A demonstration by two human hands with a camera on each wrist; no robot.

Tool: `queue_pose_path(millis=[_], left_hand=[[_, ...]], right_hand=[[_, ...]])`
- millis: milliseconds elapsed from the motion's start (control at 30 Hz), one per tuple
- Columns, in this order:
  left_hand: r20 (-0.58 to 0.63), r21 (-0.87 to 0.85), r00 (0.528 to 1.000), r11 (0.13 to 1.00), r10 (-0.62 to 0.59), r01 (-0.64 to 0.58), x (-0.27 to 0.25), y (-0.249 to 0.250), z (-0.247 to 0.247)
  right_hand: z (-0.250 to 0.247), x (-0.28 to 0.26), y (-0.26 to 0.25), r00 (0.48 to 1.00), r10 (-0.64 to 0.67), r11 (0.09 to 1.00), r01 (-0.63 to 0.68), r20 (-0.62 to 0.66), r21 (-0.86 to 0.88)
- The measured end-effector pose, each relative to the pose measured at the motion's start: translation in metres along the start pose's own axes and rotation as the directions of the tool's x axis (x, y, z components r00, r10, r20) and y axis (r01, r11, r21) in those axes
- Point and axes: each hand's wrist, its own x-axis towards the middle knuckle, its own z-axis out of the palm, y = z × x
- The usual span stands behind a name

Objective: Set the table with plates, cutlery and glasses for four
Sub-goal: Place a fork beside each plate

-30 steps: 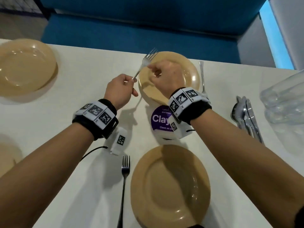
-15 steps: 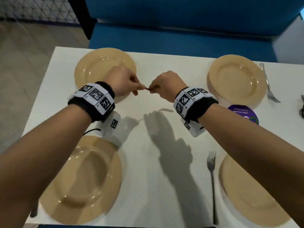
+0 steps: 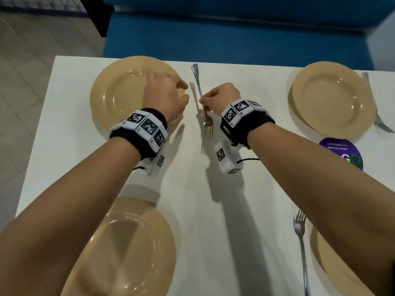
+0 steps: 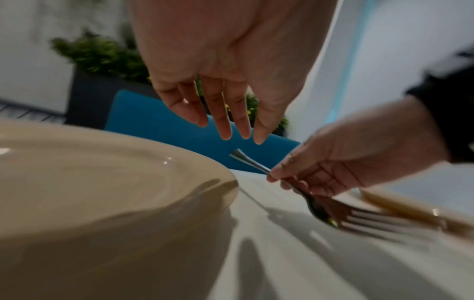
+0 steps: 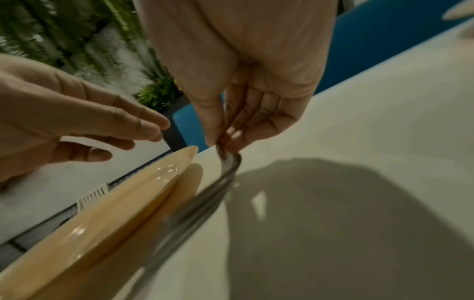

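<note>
Bright overhead light casts hard shadows across the table [image 3: 235, 210]; both wrist views are dim and motion-blurred.

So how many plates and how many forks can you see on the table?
Plates: 4: far left, far right, near left, near right.
Forks: 3: one pinched by the right hand at, one far right, one near right.
Total: 7

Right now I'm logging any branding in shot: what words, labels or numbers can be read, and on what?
"Let's keep our pantries clean." on the purple round sticker: small and blurred, a probable reading only.
A large letter "G" and a green ring below that line; the rest is hidden by the right forearm.
Wristband markers: black-and-white square codes, with tiny characters too small to read.
</note>
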Motion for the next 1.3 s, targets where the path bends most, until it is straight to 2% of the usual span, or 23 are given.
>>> queue_pose_path(millis=[100, 200, 300, 500, 600, 933, 1300], left_hand=[[0.053, 0.218, 0.997, 0.974, 0.052, -0.062, 0.008, 0.007, 0.004], [0.110, 0.330, 0.992, 0.939, 0.063, -0.097, 0.012, 0.014, 0.010], [0.162, 0.404, 0.985, 0.906, 0.062, -0.124, 0.015, 0.020, 0.016], [0.210, 0.459, 0.974, 0.870, 0.090, -0.180, 0.015, 0.024, 0.030], [0.247, 0.500, 0.963, 0.838, 0.103, -0.218, 0.018, 0.025, 0.034], [0.273, 0.527, 0.959, 0.822, 0.078, -0.217, 0.034, 0.027, 0.037], [0.266, 0.534, 0.963, 0.827, 0.036, -0.178, 0.039, 0.027, 0.033]], right_hand=[[0.011, 0.008, 0.002, 0.999, 0.039, 0.998, -0.039, -0.001, 0.042], [0.017, 0.010, 0.007, 0.998, 0.064, 0.993, -0.061, -0.023, 0.098], [0.017, 0.006, 0.011, 0.996, 0.044, 0.997, -0.039, -0.081, 0.062], [0.020, -0.002, 0.015, 0.997, -0.046, 0.997, 0.042, -0.063, -0.057], [0.022, 0.000, 0.013, 0.996, -0.059, 0.997, 0.055, -0.067, -0.058], [0.026, 0.020, -0.007, 0.991, -0.096, 0.987, 0.083, -0.089, -0.141], [0.030, 0.019, -0.001, 0.991, -0.096, 0.994, 0.091, -0.088, -0.060]])
